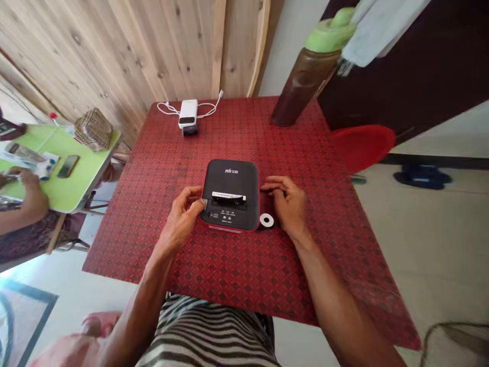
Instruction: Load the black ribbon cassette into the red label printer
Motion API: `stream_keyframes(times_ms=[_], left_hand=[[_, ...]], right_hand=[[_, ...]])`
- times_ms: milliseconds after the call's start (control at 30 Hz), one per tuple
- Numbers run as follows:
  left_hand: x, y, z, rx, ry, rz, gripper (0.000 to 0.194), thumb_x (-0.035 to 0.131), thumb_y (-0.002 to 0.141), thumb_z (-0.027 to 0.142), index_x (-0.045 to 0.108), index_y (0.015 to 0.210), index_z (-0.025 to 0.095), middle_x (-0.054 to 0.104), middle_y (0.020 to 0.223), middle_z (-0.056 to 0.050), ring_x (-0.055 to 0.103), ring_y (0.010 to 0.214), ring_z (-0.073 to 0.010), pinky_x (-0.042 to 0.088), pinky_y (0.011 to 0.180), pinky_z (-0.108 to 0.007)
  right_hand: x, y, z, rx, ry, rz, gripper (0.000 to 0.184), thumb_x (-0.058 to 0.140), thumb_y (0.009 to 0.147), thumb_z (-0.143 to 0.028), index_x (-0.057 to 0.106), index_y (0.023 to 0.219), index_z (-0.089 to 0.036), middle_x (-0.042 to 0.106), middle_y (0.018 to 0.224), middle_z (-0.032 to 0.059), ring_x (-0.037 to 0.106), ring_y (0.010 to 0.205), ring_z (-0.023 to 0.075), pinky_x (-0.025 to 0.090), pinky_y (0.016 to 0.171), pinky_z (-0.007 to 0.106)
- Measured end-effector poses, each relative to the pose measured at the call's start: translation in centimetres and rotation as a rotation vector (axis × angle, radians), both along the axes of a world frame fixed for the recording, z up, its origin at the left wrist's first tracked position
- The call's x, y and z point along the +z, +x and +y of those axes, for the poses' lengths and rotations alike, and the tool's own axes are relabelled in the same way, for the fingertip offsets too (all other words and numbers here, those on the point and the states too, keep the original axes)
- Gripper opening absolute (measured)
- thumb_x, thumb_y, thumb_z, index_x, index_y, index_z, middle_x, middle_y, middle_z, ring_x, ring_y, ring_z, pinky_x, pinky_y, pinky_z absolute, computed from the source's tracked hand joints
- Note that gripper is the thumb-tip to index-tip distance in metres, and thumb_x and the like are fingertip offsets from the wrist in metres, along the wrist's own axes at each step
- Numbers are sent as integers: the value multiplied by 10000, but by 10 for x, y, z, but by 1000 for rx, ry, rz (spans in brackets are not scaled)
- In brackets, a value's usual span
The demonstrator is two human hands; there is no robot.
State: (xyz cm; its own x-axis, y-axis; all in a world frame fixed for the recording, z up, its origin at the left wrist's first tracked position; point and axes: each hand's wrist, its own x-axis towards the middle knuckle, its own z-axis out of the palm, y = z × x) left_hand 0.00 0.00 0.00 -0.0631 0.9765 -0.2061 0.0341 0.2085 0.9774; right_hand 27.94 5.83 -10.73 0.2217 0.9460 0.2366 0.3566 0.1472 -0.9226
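Observation:
A compact black-topped printer point(231, 176) with red sides lies flat on the table, with a dark slot, a white label strip and small buttons on top. My left hand point(186, 210) is at its left edge, the thumb pressed on a grey tab and the fingers bent against the side. Beside the right edge rests my right hand point(288, 201), index finger stretched towards the printer, the others partly curled, nothing seen in it. A small white paper roll point(266, 220) with a dark core stands by the printer's lower right corner, close to my right hand.
The red patterned table point(153, 168) bears a white power bank point(188, 112) with a cable and a brown bottle point(305, 76) with a green lid. A red stool point(362, 145) is at the right. Another person's arm point(34, 196) rests at a green table point(82, 176) on the left.

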Motion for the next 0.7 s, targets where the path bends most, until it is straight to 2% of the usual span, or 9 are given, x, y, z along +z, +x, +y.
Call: stream_keyframes(times_ms=[267,400,567,633,700], left_hand=[[-3,6,0,35,1,14,380,720,810,402,790,1125,200,848,999,-51,756,958,-238,555,925,-366],[-2,3,-2,26,13,35,346,726,849,400,803,1127,209,860,1022,-51,780,1025,-271,571,990,-403],[-11,-12,8,-42,30,28,423,731,895,424,810,1244,199,884,1199,-105,796,1195,-352,579,1118,-516],[-20,-17,24,-59,60,18,496,698,942,477,792,1335,190,861,1347,-144,774,1315,-386,557,1191,-574],[-31,-17,46,-63,126,11,596,674,963,528,746,1453,196,771,1569,-161,696,1480,-399,496,1294,-599]], right_hand=[[3,-1,-1,9,-6,-5,353,519,865,-271,749,1132,-261,906,934,63,873,936,286,649,920,473],[3,0,-2,11,-5,-10,359,518,881,-272,751,1153,-261,909,942,59,872,944,288,647,936,486],[2,1,-4,4,-18,-12,362,513,908,-273,755,1175,-248,913,960,65,875,941,279,650,910,476],[2,1,-5,4,-24,-17,357,513,925,-271,757,1185,-241,916,976,73,879,943,273,656,874,455],[7,2,-7,8,-18,-28,342,522,951,-278,761,1192,-236,918,989,78,882,944,267,663,843,435]])
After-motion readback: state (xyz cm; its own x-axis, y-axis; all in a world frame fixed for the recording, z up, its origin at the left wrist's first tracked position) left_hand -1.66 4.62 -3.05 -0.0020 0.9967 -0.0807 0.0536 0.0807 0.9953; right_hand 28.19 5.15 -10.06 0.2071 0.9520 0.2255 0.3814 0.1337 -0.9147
